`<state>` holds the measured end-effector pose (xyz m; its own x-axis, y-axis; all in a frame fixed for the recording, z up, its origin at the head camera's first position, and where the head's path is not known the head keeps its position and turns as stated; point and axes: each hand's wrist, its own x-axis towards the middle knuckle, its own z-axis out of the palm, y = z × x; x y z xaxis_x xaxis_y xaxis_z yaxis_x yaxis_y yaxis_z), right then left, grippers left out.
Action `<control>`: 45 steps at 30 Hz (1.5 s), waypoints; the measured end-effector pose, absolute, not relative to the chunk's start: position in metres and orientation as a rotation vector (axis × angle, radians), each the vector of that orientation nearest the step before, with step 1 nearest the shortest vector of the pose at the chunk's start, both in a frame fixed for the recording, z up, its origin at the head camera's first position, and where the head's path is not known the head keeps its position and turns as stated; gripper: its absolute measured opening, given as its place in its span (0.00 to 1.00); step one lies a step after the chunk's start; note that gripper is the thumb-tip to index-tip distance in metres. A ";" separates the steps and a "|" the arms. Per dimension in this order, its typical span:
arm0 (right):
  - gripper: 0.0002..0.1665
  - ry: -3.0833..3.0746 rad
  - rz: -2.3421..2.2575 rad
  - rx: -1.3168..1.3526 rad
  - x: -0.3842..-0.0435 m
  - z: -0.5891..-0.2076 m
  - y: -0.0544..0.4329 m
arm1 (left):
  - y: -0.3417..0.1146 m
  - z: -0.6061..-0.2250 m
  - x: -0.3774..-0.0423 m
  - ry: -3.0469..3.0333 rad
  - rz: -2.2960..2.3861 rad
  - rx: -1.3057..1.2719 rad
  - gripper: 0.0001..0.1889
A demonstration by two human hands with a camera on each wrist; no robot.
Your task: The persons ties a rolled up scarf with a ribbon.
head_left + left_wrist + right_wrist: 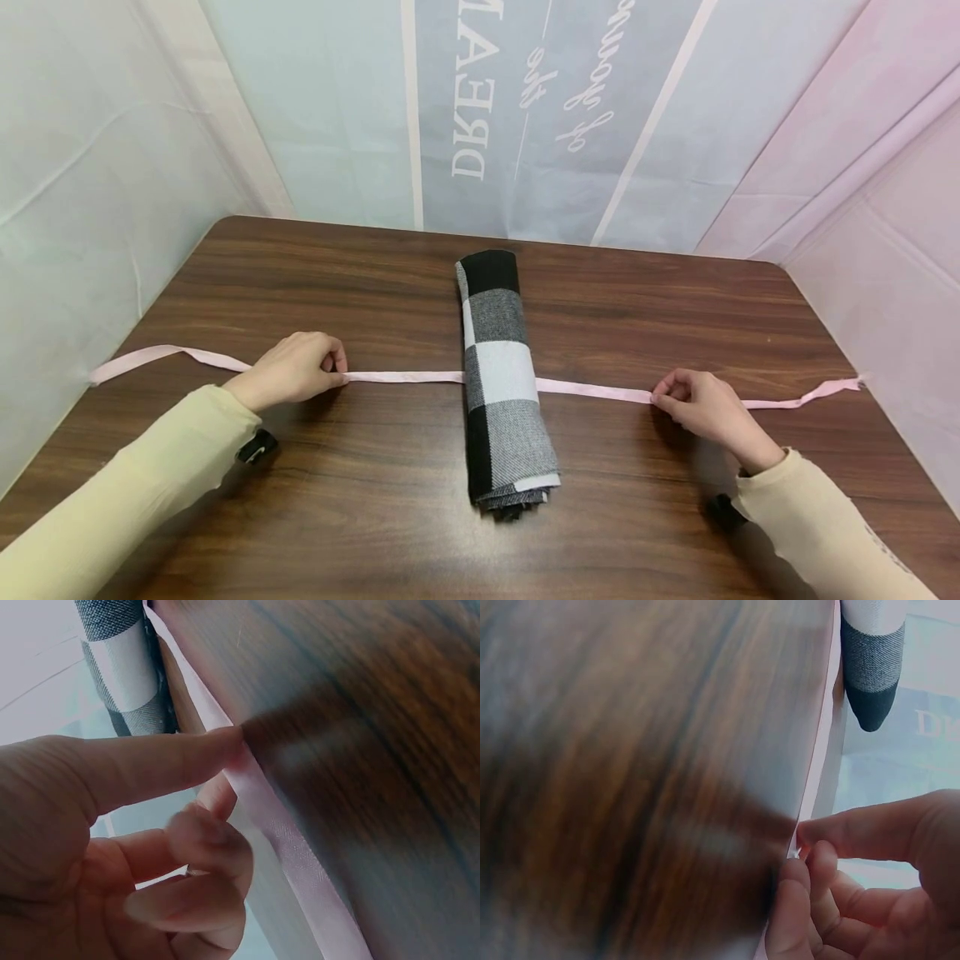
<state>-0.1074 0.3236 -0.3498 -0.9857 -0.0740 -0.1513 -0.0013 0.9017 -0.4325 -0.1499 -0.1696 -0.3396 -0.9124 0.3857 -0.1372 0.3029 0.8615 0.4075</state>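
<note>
A rolled checked cloth (506, 375) in black, grey and white lies lengthwise in the middle of the table. A pink ribbon (405, 377) runs crosswise beneath it and comes out on both sides. To the left of the roll, my left hand (296, 367) pinches the ribbon between thumb and fingertips. On the other side, my right hand (705, 404) pinches the ribbon the same way. Both wrist views show the thumb and fingers meeting on the ribbon (281, 832), with part of the roll (871, 667) beyond. Under the roll, the ribbon is hidden.
The brown wood-grain table (360, 500) has a far edge against a printed backdrop (525, 108). Pale sheets hang at left and right. The ribbon's loose ends reach the table's left and right edges. A small black device sits under each wrist.
</note>
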 end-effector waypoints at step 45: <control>0.03 3.210 -1.123 -0.162 -0.125 -0.335 0.277 | -0.121 -0.325 -0.164 2.758 1.396 0.360 0.07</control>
